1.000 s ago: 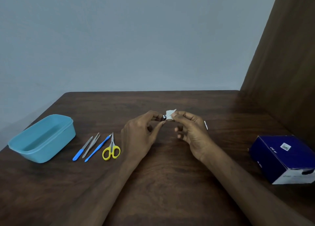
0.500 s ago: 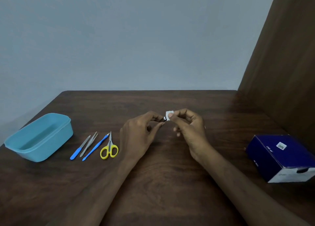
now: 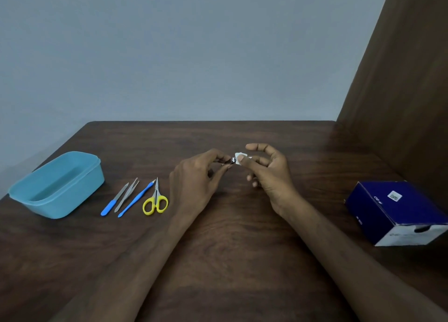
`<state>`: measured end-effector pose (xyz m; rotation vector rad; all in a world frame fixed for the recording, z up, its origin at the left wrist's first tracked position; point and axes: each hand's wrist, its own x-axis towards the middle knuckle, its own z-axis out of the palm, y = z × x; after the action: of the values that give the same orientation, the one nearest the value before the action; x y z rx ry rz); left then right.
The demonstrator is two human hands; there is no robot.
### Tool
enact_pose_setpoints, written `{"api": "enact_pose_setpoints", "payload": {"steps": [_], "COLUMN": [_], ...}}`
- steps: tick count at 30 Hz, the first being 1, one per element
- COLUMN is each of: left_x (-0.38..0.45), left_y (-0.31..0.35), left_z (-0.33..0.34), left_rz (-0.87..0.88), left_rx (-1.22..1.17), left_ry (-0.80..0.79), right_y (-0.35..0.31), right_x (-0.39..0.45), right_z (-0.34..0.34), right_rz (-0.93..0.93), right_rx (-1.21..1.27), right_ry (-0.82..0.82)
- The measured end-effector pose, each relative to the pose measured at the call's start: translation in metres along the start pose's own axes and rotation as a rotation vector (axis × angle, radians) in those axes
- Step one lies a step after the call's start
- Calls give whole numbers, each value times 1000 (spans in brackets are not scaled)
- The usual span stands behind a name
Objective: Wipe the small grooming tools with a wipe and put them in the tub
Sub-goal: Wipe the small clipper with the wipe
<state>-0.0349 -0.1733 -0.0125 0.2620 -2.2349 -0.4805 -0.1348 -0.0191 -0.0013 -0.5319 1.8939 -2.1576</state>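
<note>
A small metal tool (image 3: 226,161) is being pinched by the left hand (image 3: 196,183) above the bench (image 3: 230,261) and wiped with the wipe (image 3: 240,158) pinched by the right hand (image 3: 269,176). Judged next: placement in the tub (image 3: 57,185), where 0 tools are being held; 4 are lying beside it.

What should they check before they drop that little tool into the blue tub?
1. Left hand grips the small metal tool: ok.
2. Right hand pinches the wipe against the tool's tip: ok.
3. Tool wiped all over: cannot tell, too small.
4. Tub open: ok.
5. Tub holding any tools yet: not ok, none visible inside.
6. Scissors and three other tools lie beside the tub, waiting: ok.
</note>
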Motion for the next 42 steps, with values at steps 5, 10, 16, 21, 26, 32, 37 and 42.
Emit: {"api": "enact_pose_setpoints", "payload": {"steps": [5,10,16,21,26,32,37,42], "left_x": [0,0,1,1,1,3,3,4], "left_y": [1,0,-4,-4,-4,-4,-5,-5], "left_z": [-2,-2,2,2,2,3,3,2], "left_rz": [-16,-1,-36,-2,-59,-66,-57,-67], "left_rx": [-6,10,-2,-7,-5,-174,-213,-130], "left_ry": [-5,-9,-27,-37,-26,-77,-99,-32], "right_y": [1,3,4,4,6,4,5,3], "right_x": [2,1,4,2,3,3,5,7], "right_z": [-2,0,-2,0,-1,-3,-5,-6], "right_rz": [30,-14,28,-4,-1,-48,-51,33], "right_rx": [44,-8,66,6,45,-9,-15,93], "right_ry": [27,-2,16,-6,15,-1,1,5]}}
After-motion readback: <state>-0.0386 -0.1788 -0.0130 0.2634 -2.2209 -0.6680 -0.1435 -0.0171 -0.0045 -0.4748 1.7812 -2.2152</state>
